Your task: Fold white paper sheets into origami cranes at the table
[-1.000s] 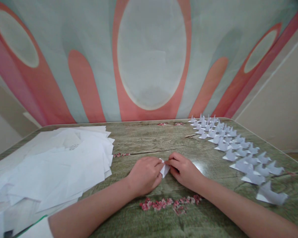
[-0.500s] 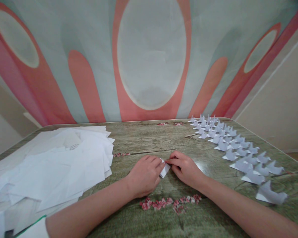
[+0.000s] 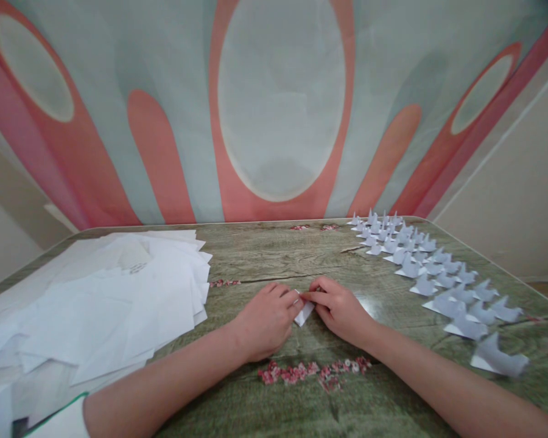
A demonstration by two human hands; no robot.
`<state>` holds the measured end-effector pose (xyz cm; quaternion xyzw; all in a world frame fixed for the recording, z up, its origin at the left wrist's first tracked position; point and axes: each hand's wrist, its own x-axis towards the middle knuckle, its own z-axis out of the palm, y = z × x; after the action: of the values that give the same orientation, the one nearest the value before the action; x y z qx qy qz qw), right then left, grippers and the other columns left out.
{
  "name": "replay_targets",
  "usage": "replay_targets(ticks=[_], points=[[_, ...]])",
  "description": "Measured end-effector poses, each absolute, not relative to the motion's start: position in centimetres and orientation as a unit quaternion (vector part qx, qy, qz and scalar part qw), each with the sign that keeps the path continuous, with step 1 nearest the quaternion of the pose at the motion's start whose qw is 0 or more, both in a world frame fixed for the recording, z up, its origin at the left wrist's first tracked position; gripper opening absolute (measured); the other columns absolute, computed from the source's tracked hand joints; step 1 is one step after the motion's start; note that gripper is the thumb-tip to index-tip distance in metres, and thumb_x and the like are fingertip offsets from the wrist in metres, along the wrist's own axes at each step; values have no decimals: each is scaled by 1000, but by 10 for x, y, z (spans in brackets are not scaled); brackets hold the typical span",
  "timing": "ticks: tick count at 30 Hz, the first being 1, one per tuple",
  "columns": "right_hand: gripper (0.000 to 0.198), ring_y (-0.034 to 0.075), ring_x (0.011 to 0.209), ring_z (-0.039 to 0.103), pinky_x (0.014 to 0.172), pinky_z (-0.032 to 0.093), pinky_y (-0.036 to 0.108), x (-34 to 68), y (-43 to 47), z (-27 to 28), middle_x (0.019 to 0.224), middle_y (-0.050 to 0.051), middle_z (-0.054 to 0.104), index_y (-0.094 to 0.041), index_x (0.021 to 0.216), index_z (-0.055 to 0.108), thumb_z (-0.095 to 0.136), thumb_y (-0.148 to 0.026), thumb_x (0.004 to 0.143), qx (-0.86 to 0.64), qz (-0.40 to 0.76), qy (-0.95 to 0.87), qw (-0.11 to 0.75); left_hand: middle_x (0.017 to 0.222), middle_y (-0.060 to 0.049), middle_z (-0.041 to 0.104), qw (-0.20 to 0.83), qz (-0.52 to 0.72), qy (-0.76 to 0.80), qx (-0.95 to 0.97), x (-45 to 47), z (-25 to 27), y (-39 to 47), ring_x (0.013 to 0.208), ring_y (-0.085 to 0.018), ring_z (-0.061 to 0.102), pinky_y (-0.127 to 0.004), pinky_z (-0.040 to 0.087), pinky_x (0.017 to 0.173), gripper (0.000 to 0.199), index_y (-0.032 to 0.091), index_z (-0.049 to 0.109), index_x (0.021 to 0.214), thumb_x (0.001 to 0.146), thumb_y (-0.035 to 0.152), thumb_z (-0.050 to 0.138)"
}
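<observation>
Between my two hands a small folded piece of white paper (image 3: 304,314) lies low against the table. My left hand (image 3: 270,319) grips its left side, fingers curled over the edge. From the other side my right hand (image 3: 338,307) pinches the paper's upper right part, the index fingertip close to the left hand's fingers. The fingers cover much of the paper, so its exact folds are hidden. Off to the right stand several folded white paper birds (image 3: 466,322) in rows.
A wide, loose pile of white paper sheets (image 3: 132,304) covers the table's left side. The wood-patterned table (image 3: 265,249) has pink flower prints (image 3: 296,371) on it. A patterned pink and grey-green panel (image 3: 178,121) rises behind the far edge.
Both hands stay on the folded paper with only slight finger movement. My right index finger has shifted a little left along the paper's top. The view has moved very slightly.
</observation>
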<state>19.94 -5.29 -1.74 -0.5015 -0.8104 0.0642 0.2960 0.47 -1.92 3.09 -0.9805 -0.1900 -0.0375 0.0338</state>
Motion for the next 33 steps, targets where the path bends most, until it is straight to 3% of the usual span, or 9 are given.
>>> replay_targets(ticks=[23, 29, 33], points=[[26, 17, 78, 52, 66, 38, 27, 195, -53, -7, 84, 4, 56, -26, 93, 69, 46, -17, 87, -549, 17, -812, 197, 109, -9, 57, -16, -40, -184, -982, 0, 37, -21, 102, -23, 52, -38, 39, 91, 38, 18, 48, 119, 81, 19, 48], [24, 16, 78, 52, 68, 37, 26, 196, -53, -9, 86, 3, 56, -24, 90, 69, 46, -17, 86, -557, 24, -808, 188, 108, -11, 60, -34, -77, -264, -961, 8, 28, -29, 101, -25, 54, -40, 41, 91, 46, 15, 54, 111, 80, 49, 50], [24, 15, 78, 51, 68, 37, 26, 195, -53, -8, 85, 3, 56, -25, 92, 68, 46, -18, 87, -560, 27, -807, 189, 107, -9, 61, -20, -95, -283, -954, 11, 19, -30, 99, -23, 56, -39, 45, 88, 38, 15, 54, 109, 84, 42, 47]])
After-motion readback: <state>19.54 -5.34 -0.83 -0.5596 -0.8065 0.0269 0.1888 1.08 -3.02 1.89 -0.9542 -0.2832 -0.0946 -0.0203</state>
